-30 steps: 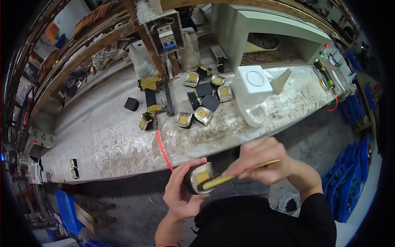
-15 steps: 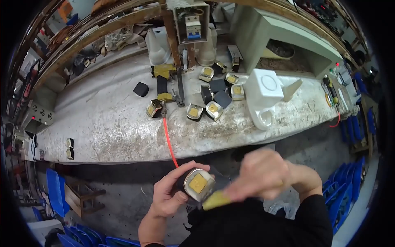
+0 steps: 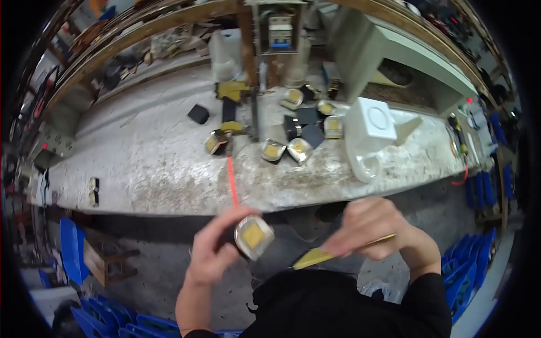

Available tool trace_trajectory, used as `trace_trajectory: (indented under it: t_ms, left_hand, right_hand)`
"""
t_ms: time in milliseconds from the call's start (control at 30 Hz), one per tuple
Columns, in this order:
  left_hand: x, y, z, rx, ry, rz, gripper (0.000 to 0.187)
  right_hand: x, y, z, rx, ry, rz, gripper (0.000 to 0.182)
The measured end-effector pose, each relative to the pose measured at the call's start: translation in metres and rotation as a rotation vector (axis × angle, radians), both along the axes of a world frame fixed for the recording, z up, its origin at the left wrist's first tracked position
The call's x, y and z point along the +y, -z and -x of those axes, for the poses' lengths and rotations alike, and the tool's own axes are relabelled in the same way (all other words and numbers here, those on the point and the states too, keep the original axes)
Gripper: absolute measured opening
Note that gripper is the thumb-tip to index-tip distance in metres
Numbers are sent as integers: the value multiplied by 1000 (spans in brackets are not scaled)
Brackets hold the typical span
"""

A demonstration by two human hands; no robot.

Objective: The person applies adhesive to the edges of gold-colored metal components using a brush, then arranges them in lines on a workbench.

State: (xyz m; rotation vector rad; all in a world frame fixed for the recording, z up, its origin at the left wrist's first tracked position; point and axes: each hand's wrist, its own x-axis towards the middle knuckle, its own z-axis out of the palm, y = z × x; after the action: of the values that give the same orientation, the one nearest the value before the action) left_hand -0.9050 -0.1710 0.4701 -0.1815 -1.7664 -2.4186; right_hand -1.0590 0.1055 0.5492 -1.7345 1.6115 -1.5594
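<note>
My left hand (image 3: 212,248) is wrapped round a dark block-like piece (image 3: 253,237) with a silvery rim and a yellow square on its face, just off the bench's front edge. To the right, my right hand (image 3: 363,230) pinches a thin yellow tool (image 3: 314,258), its tip pointing left and down toward my body. A gap separates the tool from the piece. What the tool is, I cannot make out for certain. Similar pieces (image 3: 273,150) lie on the bench beyond my hands, with dark square blocks (image 3: 313,136) among them.
On the bench (image 3: 163,180) lie a yellow and black nail gun (image 3: 230,110) with a red hose (image 3: 233,180), a white plastic holder (image 3: 373,121) and a grey housing (image 3: 406,67). Two small pieces (image 3: 94,191) stand at the left. Blue chairs (image 3: 73,250) are below.
My left hand has moved left and slightly up with the piece. The yellow tool has drawn away from the piece to the right and upward. The whole view has shifted slightly.
</note>
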Motion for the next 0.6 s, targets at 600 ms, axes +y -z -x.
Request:
trace_trajectory:
  t_ms: [600]
  left_hand:
    - [-143, 106, 61, -282, -996, 1209, 83]
  right_hand:
    - [-35, 94, 11, -1218, 417, 289, 32]
